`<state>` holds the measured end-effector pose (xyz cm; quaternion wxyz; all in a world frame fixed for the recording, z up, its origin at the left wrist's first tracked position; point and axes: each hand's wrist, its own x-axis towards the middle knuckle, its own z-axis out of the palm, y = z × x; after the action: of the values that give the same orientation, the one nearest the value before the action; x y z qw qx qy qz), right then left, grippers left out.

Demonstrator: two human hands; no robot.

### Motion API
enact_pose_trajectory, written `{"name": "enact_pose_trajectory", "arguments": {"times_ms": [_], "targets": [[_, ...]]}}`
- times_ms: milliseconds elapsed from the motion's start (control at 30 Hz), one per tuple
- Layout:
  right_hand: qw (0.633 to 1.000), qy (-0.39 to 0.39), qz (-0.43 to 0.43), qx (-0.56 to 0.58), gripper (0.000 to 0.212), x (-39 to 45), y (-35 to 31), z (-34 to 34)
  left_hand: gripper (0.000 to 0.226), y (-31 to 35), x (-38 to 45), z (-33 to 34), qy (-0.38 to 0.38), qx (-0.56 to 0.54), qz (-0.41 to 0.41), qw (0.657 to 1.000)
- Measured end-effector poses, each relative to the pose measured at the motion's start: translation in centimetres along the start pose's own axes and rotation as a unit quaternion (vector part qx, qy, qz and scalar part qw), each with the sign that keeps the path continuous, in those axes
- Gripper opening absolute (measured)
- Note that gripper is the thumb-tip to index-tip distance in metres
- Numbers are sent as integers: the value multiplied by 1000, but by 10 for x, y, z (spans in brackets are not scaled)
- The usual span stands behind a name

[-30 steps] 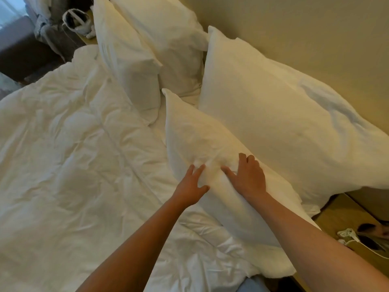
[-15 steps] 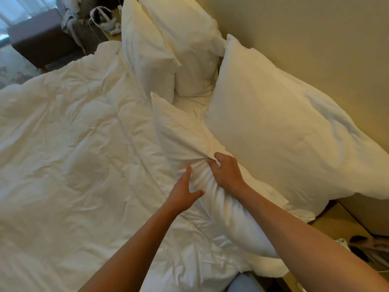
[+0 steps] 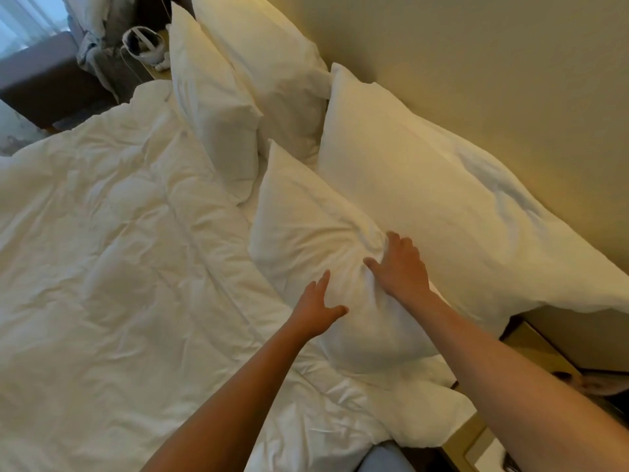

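A small white pillow [image 3: 306,233] leans on the bed in front of a larger white pillow [image 3: 425,199] that stands against the wall. My right hand [image 3: 400,267] presses flat into the small pillow's top face with fingers spread, and the fabric wrinkles around the fingertips. My left hand [image 3: 316,303] touches the pillow's near left side with straight fingers and the thumb held out. Neither hand grips the fabric.
A rumpled white duvet [image 3: 119,267] covers the bed to the left. Two more white pillows [image 3: 218,114] stand at the far end of the headboard wall. A wooden nightstand [image 3: 531,345] sits at the right, a white headset [image 3: 143,46] and a dark seat [image 3: 44,80] at the far left.
My right hand pinched the pillow's fabric half a second ago and now lies flat with spread fingers. The small pillow has shifted toward the large one. My left hand stays at its side.
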<state>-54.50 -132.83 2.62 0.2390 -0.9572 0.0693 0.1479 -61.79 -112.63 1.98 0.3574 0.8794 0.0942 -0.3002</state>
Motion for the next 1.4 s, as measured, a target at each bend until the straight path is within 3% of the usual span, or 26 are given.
{"name": "enact_pose_trajectory", "arguments": {"times_ms": [233,433,567,833,1000,1267,1333,1400], "targets": [[990,51,48,-126,74,-55,55,40,100,-3,1,34,-44,10,-39,998],[996,34,-43,-70,42,-55,66,41,100,-1,-11,39,-55,-10,-59,997],[996,56,-62,-33,36,-63,75,22,100,6,-18,42,-44,5,-42,998],[994,73,-16,-81,32,-96,88,-6,101,15,-44,68,-88,10,-25,996],[998,32,-29,-36,27,-90,72,-14,100,18,-37,63,-79,19,-36,996],[997,57,-10,-46,17,-92,97,-14,101,20,-35,71,-105,28,-29,994],[994,97,-17,-54,24,-92,95,-10,102,20,-34,73,-102,29,-29,994],[985,139,-54,-89,49,-92,91,-6,103,22,-33,74,-97,30,-29,994]]}}
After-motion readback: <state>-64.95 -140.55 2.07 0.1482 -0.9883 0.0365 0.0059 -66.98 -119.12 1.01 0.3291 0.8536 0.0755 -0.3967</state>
